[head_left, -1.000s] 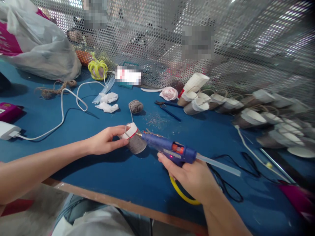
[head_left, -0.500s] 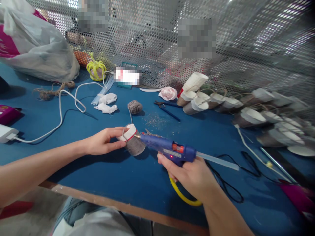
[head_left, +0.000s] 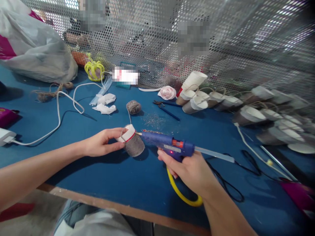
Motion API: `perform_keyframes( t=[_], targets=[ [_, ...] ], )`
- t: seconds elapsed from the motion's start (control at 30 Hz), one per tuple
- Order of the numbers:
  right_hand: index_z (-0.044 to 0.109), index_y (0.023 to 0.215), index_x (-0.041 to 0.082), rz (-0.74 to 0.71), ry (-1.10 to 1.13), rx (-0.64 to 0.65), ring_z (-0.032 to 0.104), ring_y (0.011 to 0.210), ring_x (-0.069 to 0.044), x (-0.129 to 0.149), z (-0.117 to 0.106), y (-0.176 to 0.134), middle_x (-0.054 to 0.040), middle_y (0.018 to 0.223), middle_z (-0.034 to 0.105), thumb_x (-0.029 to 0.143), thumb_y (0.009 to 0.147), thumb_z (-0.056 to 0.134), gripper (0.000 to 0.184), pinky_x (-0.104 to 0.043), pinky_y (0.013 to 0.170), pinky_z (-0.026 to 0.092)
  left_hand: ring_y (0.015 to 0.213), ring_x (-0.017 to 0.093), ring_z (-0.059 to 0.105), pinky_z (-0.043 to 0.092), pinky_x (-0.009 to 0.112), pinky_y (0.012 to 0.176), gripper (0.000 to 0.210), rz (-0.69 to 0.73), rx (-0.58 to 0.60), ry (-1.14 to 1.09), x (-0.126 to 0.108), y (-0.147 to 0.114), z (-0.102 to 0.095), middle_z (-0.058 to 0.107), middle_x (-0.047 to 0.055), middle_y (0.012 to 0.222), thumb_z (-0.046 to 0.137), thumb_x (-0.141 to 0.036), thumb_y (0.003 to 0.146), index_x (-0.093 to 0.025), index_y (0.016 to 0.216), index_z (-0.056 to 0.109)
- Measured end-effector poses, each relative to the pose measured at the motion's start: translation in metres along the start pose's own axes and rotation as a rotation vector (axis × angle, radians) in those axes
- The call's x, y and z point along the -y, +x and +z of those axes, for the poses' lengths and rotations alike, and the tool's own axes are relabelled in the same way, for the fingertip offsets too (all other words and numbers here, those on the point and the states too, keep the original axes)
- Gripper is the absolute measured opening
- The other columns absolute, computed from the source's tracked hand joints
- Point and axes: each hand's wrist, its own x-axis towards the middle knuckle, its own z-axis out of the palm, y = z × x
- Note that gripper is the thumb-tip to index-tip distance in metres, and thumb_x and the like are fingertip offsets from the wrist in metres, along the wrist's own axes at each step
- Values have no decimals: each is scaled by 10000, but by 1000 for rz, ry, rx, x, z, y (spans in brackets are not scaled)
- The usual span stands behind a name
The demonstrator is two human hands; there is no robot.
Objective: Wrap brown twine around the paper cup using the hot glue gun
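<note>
Tilted on the table is a small paper cup (head_left: 135,146), its lower part wrapped in grey yarn and its white rim band edged by a red line. My left hand (head_left: 104,143) grips it by the rim end, fingers on top and thumb below. In my right hand (head_left: 188,168) is a blue hot glue gun (head_left: 157,140) with a lit red light and a clear glue stick (head_left: 216,155) out of its back. The nozzle tip is at the red line, though contact is hard to make out. A yarn strand runs from the cup to a grey yarn ball (head_left: 134,107).
Pliers (head_left: 167,109), a pink fabric rose (head_left: 167,93) and rows of wrapped cups (head_left: 197,104) lie beyond the glue gun. White scraps (head_left: 105,104), a white cable (head_left: 59,111), twine (head_left: 52,92) and a plastic bag (head_left: 41,49) are leftward. A black cord (head_left: 225,183) trails at right.
The glue gun's nozzle has shifted slightly up along the cup's red line. The cup has turned a little, showing more of its yarn side. Both hands keep their grip.
</note>
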Motion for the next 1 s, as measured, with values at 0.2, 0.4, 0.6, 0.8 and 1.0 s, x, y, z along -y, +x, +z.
perform_keyframes(
  t=[0.2, 0.4, 0.6, 0.8, 1.0],
  targets=[
    [493, 506, 207, 20, 10, -17, 540, 372, -134, 3, 1, -1, 21, 360, 501, 452, 756, 499, 350, -238, 423, 442, 1074, 204, 482, 330, 340, 991, 159, 13, 7, 19, 1, 0, 0, 558, 101, 1047, 430, -171, 861, -107, 885, 574],
    [480, 483, 212, -9, 12, -36, 554, 385, -136, 5, 0, -5, 22, 353, 498, 445, 752, 506, 357, -226, 420, 443, 1089, 210, 474, 319, 348, 1000, 154, 15, 0, 2, 0, 0, 0, 561, 101, 1037, 432, -156, 857, -100, 885, 572],
    [499, 495, 206, 16, -35, -33, 555, 381, -140, 1, 1, -3, 15, 361, 518, 472, 762, 491, 376, -231, 420, 443, 1041, 211, 488, 346, 346, 965, 173, 0, -15, 6, -1, 1, 1, 566, 95, 973, 429, -198, 863, -102, 840, 570],
    [492, 491, 220, -51, -64, -40, 616, 473, -165, 3, 3, -9, 20, 363, 518, 466, 773, 485, 375, -230, 445, 464, 1028, 208, 487, 354, 341, 946, 193, -25, -23, 2, -1, 1, 2, 551, 76, 888, 423, -210, 864, -102, 834, 581],
    [616, 655, 221, -242, -254, -211, 651, 690, -222, 2, 6, -10, -31, 578, 643, 419, 746, 524, 237, -301, 618, 514, 1000, 190, 497, 358, 334, 940, 201, -37, -52, 0, -1, 1, 3, 568, 82, 955, 424, -237, 869, -107, 844, 575]
  ],
)
